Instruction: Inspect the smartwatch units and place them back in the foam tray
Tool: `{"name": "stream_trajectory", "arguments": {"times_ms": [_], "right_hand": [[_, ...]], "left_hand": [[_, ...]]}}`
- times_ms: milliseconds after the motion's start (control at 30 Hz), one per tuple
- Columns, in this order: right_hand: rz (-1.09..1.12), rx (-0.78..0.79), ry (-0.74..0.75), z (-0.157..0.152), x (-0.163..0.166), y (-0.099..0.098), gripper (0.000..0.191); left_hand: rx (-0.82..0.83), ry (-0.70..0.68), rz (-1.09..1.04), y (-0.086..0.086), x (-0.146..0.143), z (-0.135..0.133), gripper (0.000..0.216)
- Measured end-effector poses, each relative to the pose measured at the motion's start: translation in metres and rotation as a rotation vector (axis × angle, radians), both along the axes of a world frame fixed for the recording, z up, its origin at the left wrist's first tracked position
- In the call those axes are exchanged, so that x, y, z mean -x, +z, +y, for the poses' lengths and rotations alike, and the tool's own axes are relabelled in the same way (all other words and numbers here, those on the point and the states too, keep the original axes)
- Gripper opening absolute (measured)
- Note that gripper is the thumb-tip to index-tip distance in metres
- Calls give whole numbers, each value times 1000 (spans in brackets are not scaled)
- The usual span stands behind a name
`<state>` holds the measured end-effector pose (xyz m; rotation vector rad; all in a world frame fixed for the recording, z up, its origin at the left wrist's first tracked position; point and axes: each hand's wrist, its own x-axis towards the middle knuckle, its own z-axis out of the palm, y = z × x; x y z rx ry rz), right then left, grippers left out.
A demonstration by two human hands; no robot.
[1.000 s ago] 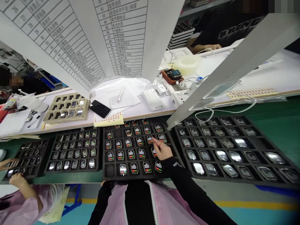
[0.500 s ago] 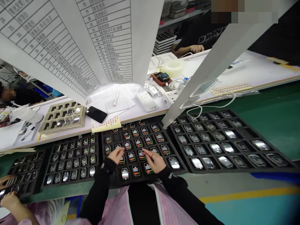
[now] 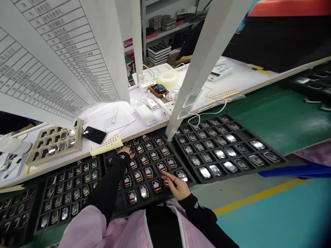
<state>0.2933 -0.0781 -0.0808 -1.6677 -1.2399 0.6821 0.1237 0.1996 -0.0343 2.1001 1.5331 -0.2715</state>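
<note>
A black foam tray (image 3: 121,201) in front of me holds rows of square watch faces, many lit with white, red and green graphics. My left hand (image 3: 126,150) reaches to its far left part, close to a lit watch face (image 3: 131,152); its fingers are partly hidden, and I cannot make out whether they grip anything. Low over the tray's near right part, my right hand (image 3: 178,187) stretches its fingers out with nothing visible in them. The fingertips are just below a lit watch face (image 3: 162,167) and cover part of another one.
More foam trays with watch faces flank mine, one at the right (image 3: 207,177) and one at the left (image 3: 38,220). A white post (image 3: 191,79) rises between me and the bench. On the bench lie a phone (image 3: 94,135), papers (image 3: 103,117), a power bank (image 3: 146,114) and a beige tray (image 3: 36,151).
My view has turned to the right. The left hand has moved from the tray's middle to its far left part. The right hand has shifted toward the near right side.
</note>
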Motion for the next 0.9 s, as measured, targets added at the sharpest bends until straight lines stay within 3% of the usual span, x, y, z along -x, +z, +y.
{"name": "stream_trajectory", "arguments": {"times_ms": [133,267,500,633,900], "right_hand": [[8,-47,29,17,-1,18,37],[118,-38,101,44,3,38,34],[772,15,205,88,40,56,49],[915,35,233,95,56,65,48],[1157,224,273,95,60,80,54]], "left_hand": [[16,140,-137,10,2,-5,35],[114,328,-423,23,8,-31,33],[361,490,-951,45,25,-102,77],[393,655,-1209,49,33,-132,78],[261,665,-1277,55,46,-161,66]]}}
